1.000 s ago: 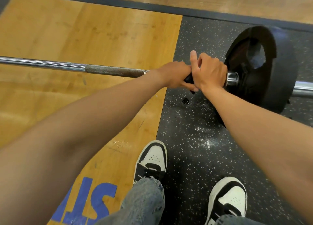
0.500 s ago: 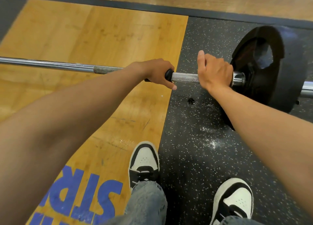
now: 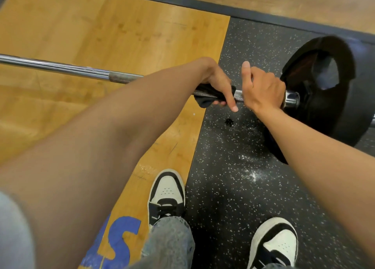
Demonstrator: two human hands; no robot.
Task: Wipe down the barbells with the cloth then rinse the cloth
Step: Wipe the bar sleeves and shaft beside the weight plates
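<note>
A steel barbell (image 3: 60,68) lies across the floor from the left edge to a black weight plate (image 3: 332,98) at the right. My left hand (image 3: 217,84) grips a dark cloth (image 3: 211,98) wrapped round the bar's knurled part, index finger pointing down. Right beside it, my right hand (image 3: 261,88) grips the bare bar next to the chrome collar (image 3: 292,100), thumb raised. A short stretch of bar shows between the two hands.
The bar spans a wooden platform (image 3: 101,29) with blue lettering and black speckled rubber flooring (image 3: 233,177). My two black-and-white sneakers (image 3: 167,191) stand just in front of the bar. A dark border strip runs along the back.
My left hand slid the cloth leftward along the bar away from the right hand, then back right toward it. The right hand kept its grip near the collar.
</note>
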